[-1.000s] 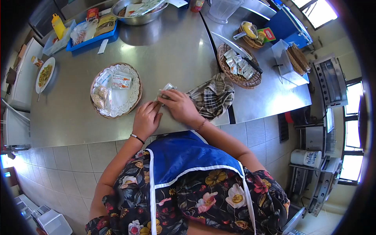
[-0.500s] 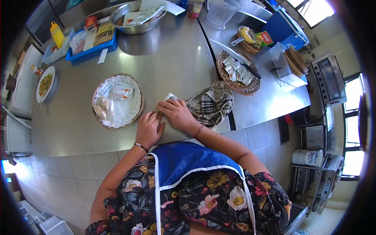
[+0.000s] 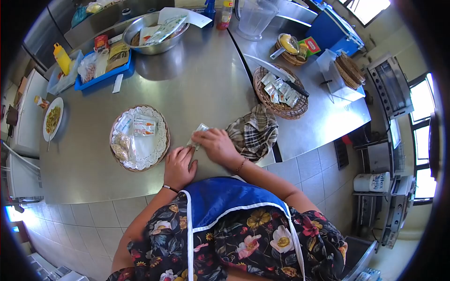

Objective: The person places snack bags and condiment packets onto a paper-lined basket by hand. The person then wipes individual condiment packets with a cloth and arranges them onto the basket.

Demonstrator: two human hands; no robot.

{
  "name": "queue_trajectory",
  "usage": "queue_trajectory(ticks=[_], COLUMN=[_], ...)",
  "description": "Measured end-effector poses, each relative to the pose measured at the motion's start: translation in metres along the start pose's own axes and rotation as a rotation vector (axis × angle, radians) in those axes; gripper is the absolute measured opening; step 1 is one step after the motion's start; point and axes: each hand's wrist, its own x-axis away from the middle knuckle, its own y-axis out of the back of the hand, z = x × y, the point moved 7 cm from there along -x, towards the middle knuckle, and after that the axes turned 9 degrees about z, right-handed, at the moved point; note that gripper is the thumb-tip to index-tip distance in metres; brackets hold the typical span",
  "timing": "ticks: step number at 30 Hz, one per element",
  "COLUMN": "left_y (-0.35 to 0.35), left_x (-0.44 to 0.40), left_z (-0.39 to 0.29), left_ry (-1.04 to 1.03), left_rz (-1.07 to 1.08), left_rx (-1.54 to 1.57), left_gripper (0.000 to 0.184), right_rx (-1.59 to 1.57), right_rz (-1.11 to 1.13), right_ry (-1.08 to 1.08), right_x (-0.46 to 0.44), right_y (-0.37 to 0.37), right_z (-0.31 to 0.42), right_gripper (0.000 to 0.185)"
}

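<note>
A small foil sachet (image 3: pixel 200 128) lies on the steel table in front of me, partly covered by my fingers. My right hand (image 3: pixel 218 146) is over it from the right, fingers closed on its side. At its lower end, the closed fingertips of my left hand (image 3: pixel 180 165) hold the sachet. A crumpled brown checked cloth (image 3: pixel 255 133) rests just right of my right hand. To the left of my hands is a round wicker basket (image 3: pixel 114 149) lined with a white paper doily (image 3: pixel 149 157), bearing several packets.
A wicker basket (image 3: pixel 303 108) of sachets with a knife (image 3: pixel 272 70) across it stands right. Behind are a metal bowl (image 3: pixel 157 48), a blue tray (image 3: pixel 105 75) and a clear pitcher (image 3: pixel 255 21). A plate of food (image 3: pixel 54 119) sits far left.
My right hand has drawn away from the cloth, which now lies apart from it. More of the sachet shows beside my fingers. The view has shifted slightly.
</note>
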Motion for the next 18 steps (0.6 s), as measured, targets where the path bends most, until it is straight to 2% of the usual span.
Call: queue_trajectory(ticks=[5,8,9,11,12,15,18], left_y=[-0.003,-0.002,-0.006,-0.006,-0.003,-0.004,-0.005], left_x=[0.002,0.0,0.004,0.001,0.0,0.0,0.0], left_z=[0.002,0.002,0.002,0.006,0.004,0.003,0.002], left_ry=[-0.042,-0.019,-0.006,0.002,-0.007,-0.045,-0.043], left_rz=[-0.041,-0.014,0.007,0.036,0.013,-0.035,-0.011], left_rx=[-0.014,0.015,0.013,-0.015,-0.002,-0.013,-0.034], left_gripper=[0.042,0.042,0.042,0.042,0.043,0.044,0.044], right_rx=[-0.075,0.012,-0.014,-0.031,-0.041,-0.028,-0.001], right_rz=[-0.145,-0.123,-0.025,0.027,0.06,-0.089,-0.157], right_ry=[-0.237,-0.047,0.053,0.091,0.055,-0.116,-0.086], right_x=[-0.007,-0.01,-0.008,0.001,0.0,0.0,0.0], right_y=[0.018,0.022,0.007,-0.005,-0.002,0.011,0.017], right_z=[-0.065,-0.028,-0.01,0.018,0.01,-0.031,-0.04], right_gripper=[0.035,0.038,0.039,0.04,0.038,0.036,0.032])
